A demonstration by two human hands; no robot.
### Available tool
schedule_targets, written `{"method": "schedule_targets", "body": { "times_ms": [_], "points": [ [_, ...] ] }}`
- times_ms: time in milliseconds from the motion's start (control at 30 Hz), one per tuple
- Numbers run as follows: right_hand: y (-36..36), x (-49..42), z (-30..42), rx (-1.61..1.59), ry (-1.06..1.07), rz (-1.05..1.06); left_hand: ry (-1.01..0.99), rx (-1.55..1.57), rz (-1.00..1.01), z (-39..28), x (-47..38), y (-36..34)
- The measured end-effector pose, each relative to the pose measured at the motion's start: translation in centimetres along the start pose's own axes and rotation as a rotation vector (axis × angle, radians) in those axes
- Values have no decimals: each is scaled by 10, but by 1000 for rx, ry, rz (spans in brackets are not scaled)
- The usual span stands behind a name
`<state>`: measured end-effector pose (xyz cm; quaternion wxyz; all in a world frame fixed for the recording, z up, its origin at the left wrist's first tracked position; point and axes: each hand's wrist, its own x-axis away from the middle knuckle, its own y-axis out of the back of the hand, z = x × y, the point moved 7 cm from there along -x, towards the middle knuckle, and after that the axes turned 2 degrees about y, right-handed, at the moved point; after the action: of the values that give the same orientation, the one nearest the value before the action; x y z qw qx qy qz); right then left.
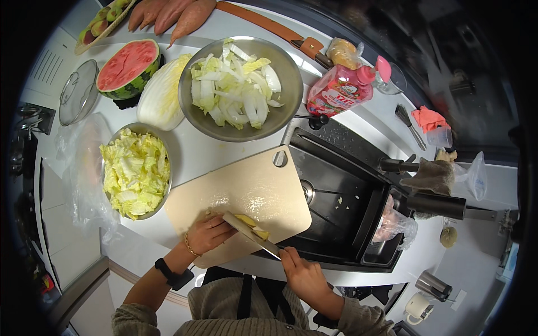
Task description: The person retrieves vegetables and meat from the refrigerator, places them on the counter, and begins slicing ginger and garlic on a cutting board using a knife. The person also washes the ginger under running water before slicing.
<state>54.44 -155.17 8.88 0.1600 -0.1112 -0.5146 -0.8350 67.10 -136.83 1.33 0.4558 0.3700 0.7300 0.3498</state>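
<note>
My right hand (304, 273) grips the handle of a kitchen knife (262, 242), its broad blade slanting across the near part of a cream cutting board (260, 185). Yellow slices (261, 233), seemingly ginger, lie along the blade's far side. On the near side, the curled fingers of my left hand (210, 233) press close to the blade. A small pale-brown knob (208, 213) shows past those fingers and looks like part of the ginger they hold; the rest is hidden beneath them. A bracelet and a black wristband are on my left wrist.
Cut napa cabbage fills a bowl (169, 185) at left and lies in a larger steel bowl (290, 109) behind. A whole cabbage (162, 96) and half watermelon (126, 69) stand nearby. The board's right end overhangs a black sink (336, 227). A pink soap bottle (340, 90) stands behind.
</note>
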Motion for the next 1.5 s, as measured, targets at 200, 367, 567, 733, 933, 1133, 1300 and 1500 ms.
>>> {"method": "schedule_targets", "body": {
  "times_ms": [200,367,567,733,933,1133,1300,1500],
  "points": [
    [5,-2,7,39,6,27,-20,-8,13,0,1,-2],
    [-10,-29,5,-23,22,39,-9,13,-25,1,-1,0],
    [-37,-70,5,67,105,-139,27,16,-38,-1,-8,5],
    [-27,-83,-2,-115,43,-178,44,-16,-26,-2,-12,8],
    [-3,-38,-4,-37,16,-87,54,-52,-50,-2,-11,9],
    [7,-8,8,59,14,4,-3,-21,-105,-2,-7,11],
    [6,-10,12,32,9,14,-5,12,-90,0,-5,10],
    [-4,-22,9,-72,-12,35,11,22,-96,3,-8,9]
  ]
}}
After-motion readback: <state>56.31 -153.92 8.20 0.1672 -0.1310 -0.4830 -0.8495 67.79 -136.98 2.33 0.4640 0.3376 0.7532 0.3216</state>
